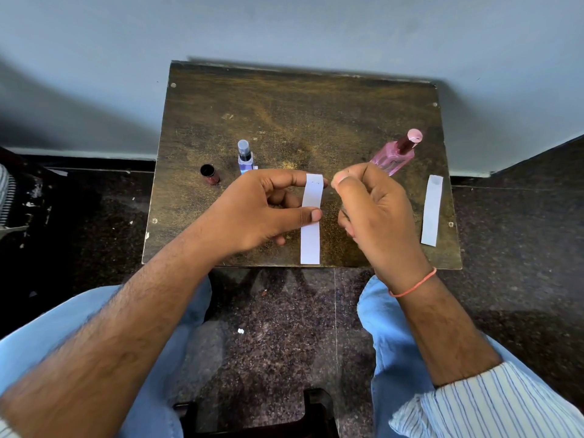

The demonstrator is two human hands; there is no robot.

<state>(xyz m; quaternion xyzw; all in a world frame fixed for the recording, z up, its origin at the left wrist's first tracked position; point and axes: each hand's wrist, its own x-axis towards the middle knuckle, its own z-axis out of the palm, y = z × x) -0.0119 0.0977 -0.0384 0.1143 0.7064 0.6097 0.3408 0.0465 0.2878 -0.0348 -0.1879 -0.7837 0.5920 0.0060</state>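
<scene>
The paper strip (311, 222) is held upright in the air above the near edge of the worktop (284, 115). The left hand (262, 210) pinches it between the thumb in the middle and the index finger near the top end, and the lower half hangs free. This strip is very light and thin. It bends at once, creases easily and probably goes limp where it becomes wet, so a soft pinch on a dry part, well away from the top end, is the proper hold. The fingers (373, 197) of the right hand (376, 213) are curled together round the lower part of the pink bottle (393, 156). The bottle leans away to the right, and its base is hidden behind the hand. It looks like smooth glass, so I judge it rigid, rather heavy for its size, slippery and breakable. It should be gripped round the flat body, not by the narrow neck. A second strip (432, 210) lies flat at the right side, and a blue bottle (245, 158) and a dark cap (209, 174) stand at the left.
</scene>
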